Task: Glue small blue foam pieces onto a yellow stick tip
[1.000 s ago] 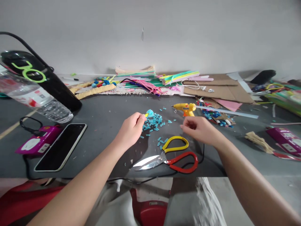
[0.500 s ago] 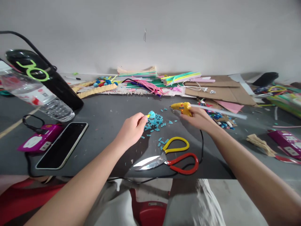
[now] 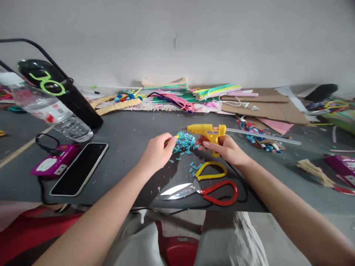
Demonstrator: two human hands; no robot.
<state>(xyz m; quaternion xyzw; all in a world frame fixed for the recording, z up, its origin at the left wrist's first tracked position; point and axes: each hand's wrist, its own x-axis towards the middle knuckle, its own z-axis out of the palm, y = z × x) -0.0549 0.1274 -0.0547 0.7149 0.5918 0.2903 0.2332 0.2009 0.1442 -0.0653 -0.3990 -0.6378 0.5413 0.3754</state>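
My left hand (image 3: 159, 150) is closed in a pinch on a thin yellow stem (image 3: 177, 136). The light-blue head at its tip blends with the blue pieces behind it. Just beyond lies a pile of small cut light-blue pieces (image 3: 186, 142). My right hand (image 3: 226, 147) grips a yellow hot glue gun (image 3: 203, 130) by its handle. The nozzle points left, close above the stem's tip; whether they touch I cannot tell. A long translucent glue stick (image 3: 263, 136) sticks out of the gun's back. Nearer me lie scissors (image 3: 195, 186) with yellow and red handles, blades pointing left.
On the left are a phone (image 3: 80, 170), a purple power strip (image 3: 57, 160), a clear water bottle (image 3: 52, 111) and a black bottle (image 3: 80, 105). Bundles of coloured pipe cleaners (image 3: 217, 91) and cardboard (image 3: 271, 105) line the wall. A black cord (image 3: 177, 212) runs along the front edge.
My right hand has brought the glue gun left and turned it more level, so its nozzle is now near my left hand. The left hand keeps its pinch on the yellow stem.
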